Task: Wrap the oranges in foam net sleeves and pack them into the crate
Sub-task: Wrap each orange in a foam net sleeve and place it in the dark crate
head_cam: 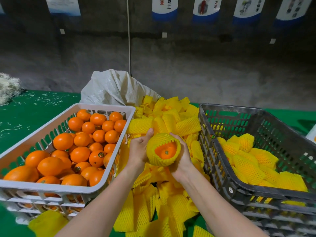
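My left hand [138, 148] and right hand [182, 157] cup an orange [166, 152] half-sheathed in a yellow foam net sleeve [159, 140] above loose sleeves [171, 120]; white crate [51, 187] of bare oranges [80, 154] left, black crate [230, 107] right.

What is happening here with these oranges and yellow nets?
A person holds one orange between the left hand and right hand, with a yellow foam sleeve pulled most of the way over it. The white crate on the left holds bare oranges, the dark crate on the right wrapped ones; loose sleeves lie piled between.
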### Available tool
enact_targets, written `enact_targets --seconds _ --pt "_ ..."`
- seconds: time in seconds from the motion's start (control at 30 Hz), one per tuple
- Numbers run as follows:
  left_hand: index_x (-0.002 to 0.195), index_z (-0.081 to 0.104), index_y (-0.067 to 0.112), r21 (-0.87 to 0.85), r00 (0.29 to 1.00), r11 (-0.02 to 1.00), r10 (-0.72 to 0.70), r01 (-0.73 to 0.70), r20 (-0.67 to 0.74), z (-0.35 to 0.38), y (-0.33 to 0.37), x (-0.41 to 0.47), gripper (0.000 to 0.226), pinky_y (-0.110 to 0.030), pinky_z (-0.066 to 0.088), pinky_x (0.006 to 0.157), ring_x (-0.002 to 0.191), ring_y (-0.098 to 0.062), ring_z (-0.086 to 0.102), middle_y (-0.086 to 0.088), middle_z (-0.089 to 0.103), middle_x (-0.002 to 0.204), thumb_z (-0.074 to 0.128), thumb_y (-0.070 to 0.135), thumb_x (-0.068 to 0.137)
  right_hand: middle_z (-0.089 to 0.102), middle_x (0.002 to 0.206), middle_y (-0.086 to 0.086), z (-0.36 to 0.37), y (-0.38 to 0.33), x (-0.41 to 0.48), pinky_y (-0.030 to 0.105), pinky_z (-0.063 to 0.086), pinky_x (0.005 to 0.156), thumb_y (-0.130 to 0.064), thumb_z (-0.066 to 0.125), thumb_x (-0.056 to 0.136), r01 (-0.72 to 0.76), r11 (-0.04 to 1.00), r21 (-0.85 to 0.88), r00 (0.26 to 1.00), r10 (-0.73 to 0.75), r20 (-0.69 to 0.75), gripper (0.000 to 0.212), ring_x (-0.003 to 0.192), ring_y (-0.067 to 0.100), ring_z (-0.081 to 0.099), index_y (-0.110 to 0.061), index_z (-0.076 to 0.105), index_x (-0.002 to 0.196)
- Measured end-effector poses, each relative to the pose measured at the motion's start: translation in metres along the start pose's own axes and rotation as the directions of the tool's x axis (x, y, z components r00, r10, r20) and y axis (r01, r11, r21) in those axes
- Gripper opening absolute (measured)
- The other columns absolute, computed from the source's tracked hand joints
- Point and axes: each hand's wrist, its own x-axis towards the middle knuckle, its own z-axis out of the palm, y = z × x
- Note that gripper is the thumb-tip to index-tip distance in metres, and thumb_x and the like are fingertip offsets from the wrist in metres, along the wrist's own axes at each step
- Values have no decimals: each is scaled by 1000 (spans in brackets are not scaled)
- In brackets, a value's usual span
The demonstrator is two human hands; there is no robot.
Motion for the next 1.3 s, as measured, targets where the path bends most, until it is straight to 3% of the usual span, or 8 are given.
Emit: enact_targets --seconds 0.13,0.3,0.47,0.7,0.83,1.03,1.2,1.3 --pt "82 62 1 119 989 983 -145 141 28 -3 6 1 60 -38 45 74 80 -28 56 -17 62 81 51 60 79 69 67 1 -2 -3 -5 24 52 59 -35 53 90 124 990 -63 992 -125 -2 28 61 12 65 -23 68 70" --pt "104 66 29 10 785 847 -497 532 369 -9 16 -4 53 -49 56 81 99 -32 66 -7 71 105 52 71 74 70 84 -5 -7 -11 -16 40 45 87 -34 50 94 426 799 -425 895 -440 69 21 86 -1 63 -22 67 93" --pt "101 68 22 -37 852 909 -375 416 365 1 26 -11 49 -41 56 77 93 -26 69 -7 74 100 69 49 61 44 128 -13 -21 -10 -20 9 39 84 -49 40 85 577 530 -622 795 -538 279 39 116 -1 44 -38 44 122" --pt "141 42 14 -65 930 951 -278 301 239 16 27 -13 87 -44 47 99 116 -25 58 -9 61 129 69 48 66 52 124 -14 -26 -16 -40 16 42 93 -34 65 78 676 426 -602 726 -524 445 49 115 -2 48 -30 45 123" --pt "132 51 18 -141 939 968 -155 206 307 48 37 -20 66 -28 54 81 107 -14 65 0 64 123 49 58 79 53 117 -14 -31 -50 -31 14 43 90 -19 79 73 658 445 -608 742 -521 422 59 108 -1 50 -25 48 123" --pt "140 43 20 138 971 984 79 -112 224 124 33 -22 49 -33 39 106 126 -14 48 1 50 139 33 46 100 57 98 -17 -81 -125 -17 9 43 74 -20 80 65 694 402 -597 643 -718 264 48 87 -7 54 -28 55 105" --pt "105 65 9 578 835 619 271 -532 478 194 -11 -16 18 -29 39 73 94 -29 61 -7 66 93 51 9 95 51 106 4 -151 -183 31 28 41 84 -27 77 68 297 290 -910 708 -707 6 51 104 21 51 -31 53 113" --pt "101 68 13 695 736 258 123 -671 666 217 -28 -9 18 -37 46 83 102 -32 61 -11 69 104 52 12 92 46 121 13 -185 -183 66 34 40 92 -30 76 68 22 -7 -1000 857 -516 22 64 113 33 50 -29 46 124"
